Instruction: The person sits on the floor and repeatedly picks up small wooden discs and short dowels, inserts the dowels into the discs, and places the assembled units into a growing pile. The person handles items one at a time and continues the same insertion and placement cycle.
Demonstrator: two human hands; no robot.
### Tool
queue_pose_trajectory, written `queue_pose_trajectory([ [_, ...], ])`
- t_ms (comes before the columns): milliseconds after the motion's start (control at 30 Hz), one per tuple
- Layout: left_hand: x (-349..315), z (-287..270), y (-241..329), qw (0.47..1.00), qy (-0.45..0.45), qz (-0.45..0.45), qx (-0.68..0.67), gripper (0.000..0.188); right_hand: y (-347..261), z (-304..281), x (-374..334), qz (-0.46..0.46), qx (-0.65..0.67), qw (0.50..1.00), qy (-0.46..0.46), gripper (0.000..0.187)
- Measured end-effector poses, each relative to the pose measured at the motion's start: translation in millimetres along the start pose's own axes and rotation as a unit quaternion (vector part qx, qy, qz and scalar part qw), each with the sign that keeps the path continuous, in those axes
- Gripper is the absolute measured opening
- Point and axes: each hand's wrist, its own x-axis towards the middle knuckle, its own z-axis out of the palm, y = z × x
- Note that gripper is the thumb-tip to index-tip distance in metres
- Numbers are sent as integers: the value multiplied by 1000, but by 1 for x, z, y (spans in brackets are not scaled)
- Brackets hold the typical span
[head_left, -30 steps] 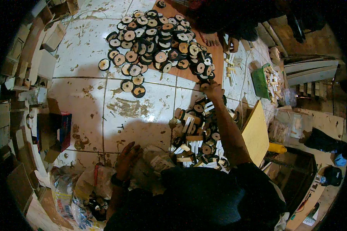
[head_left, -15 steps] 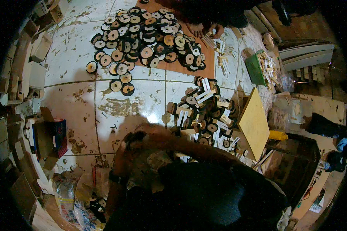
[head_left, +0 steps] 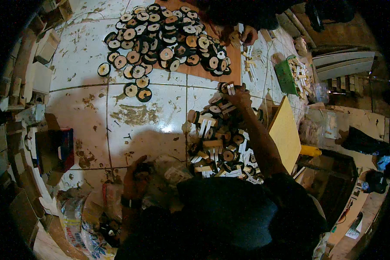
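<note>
My right hand (head_left: 240,99) reaches to the far end of a heap of small wooden wheel assemblies (head_left: 214,145), dark-rimmed wheels joined to pale sticks. Its fingers are closed on one wheel assembly (head_left: 230,89) at the edge of that heap. Low in front of me, my left hand (head_left: 133,177) is curled around something small and dark, too dim to name. Beside it is a crumpled clear plastic bag (head_left: 171,169). Beyond lies a big pile of loose round wooden wheels (head_left: 165,54) with black rims, partly on a brown board (head_left: 195,77).
Another person's hand (head_left: 248,35) works at the far side near loose pale sticks (head_left: 251,65). A green basket (head_left: 285,78) of wooden pieces and a yellowish board (head_left: 286,134) stand on the right. On the left are an open cardboard box (head_left: 54,149) and plastic sacks (head_left: 73,221).
My right hand has left my left hand and stretched forward and right to the wheel assemblies. The left hand has dropped slightly nearer to me, staying curled.
</note>
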Motion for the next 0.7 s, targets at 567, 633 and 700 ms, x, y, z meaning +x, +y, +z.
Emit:
queue_pose_trajectory([
  [567, -2, 2, -4, 998, 22, 27, 50, 51, 103, 2, -49, -44, -56, 990, -123, 81],
  [633, 0, -3, -3, 998, 11, 20, 66, 52, 113, 2, -46, -105, -60, 984, -129, 74],
  [700, -2, -7, -4, 994, 3, 19, 109, 52, 121, -2, -46, -156, -46, 975, -149, 71],
])
